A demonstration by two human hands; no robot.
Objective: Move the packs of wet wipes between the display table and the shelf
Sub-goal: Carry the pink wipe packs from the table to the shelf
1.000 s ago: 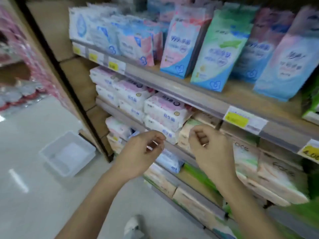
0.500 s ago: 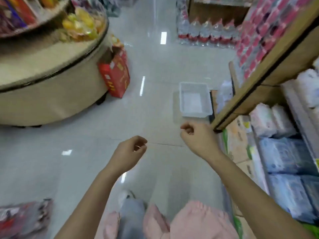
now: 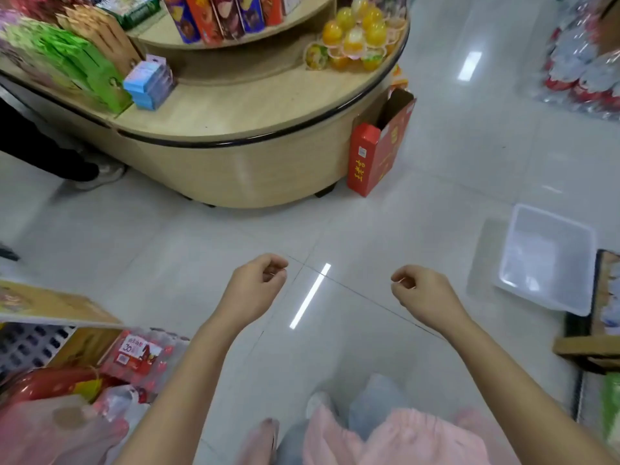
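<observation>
A small stack of blue and pink packs (image 3: 149, 83), which look like wet wipes, stands on the lower tier of the round wooden display table (image 3: 268, 137) ahead and to my left. My left hand (image 3: 256, 286) and my right hand (image 3: 421, 293) hang out in front of me over the tiled floor, well short of the table. The fingers of both are loosely curled and neither hand holds anything. Only a sliver of the shelf (image 3: 604, 297) shows at the right edge.
A red open carton (image 3: 379, 146) leans against the table's right side. A clear plastic bin (image 3: 547, 260) lies on the floor at the right. Another person's dark leg and shoe (image 3: 67, 162) stand at the left. Wrapped bottles (image 3: 141, 354) sit at the lower left.
My view has swung left from the shelf of wipes to the display table. Both hands left the shelf and stay loosely curled with nothing in them.
</observation>
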